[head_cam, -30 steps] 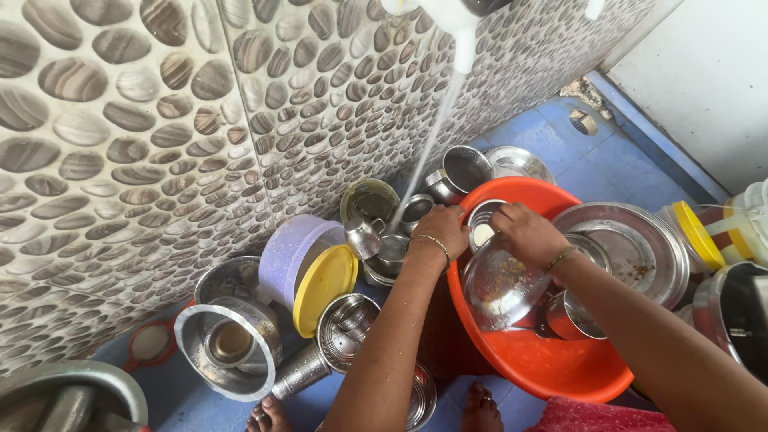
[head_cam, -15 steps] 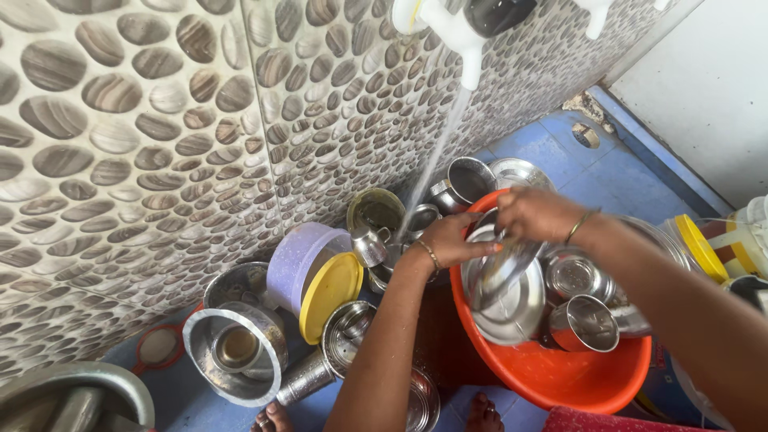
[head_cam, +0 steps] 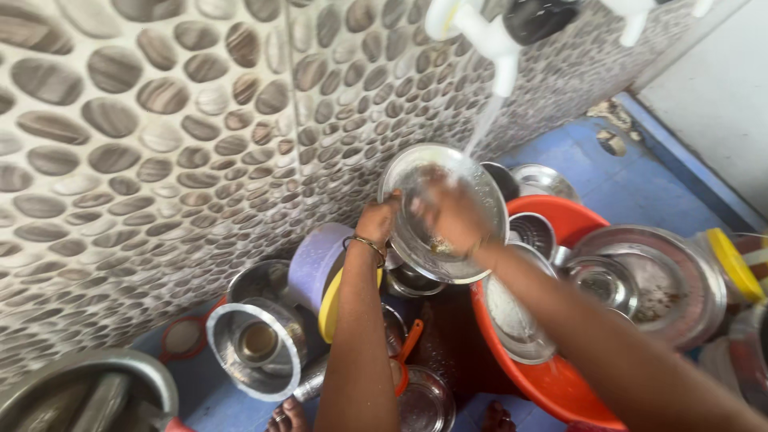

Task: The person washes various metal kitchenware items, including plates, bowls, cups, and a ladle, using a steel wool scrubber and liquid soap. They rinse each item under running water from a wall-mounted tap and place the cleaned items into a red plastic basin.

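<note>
Steel plate (head_cam: 444,212), tilted under the tap's stream (head_cam: 482,128), is gripped at its rim by my left hand (head_cam: 376,222); my right hand (head_cam: 448,212), blurred, presses its face, grip unclear.

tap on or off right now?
On. A stream of water falls from the white tap onto the steel plate that the left hand holds tilted beneath it.
</note>
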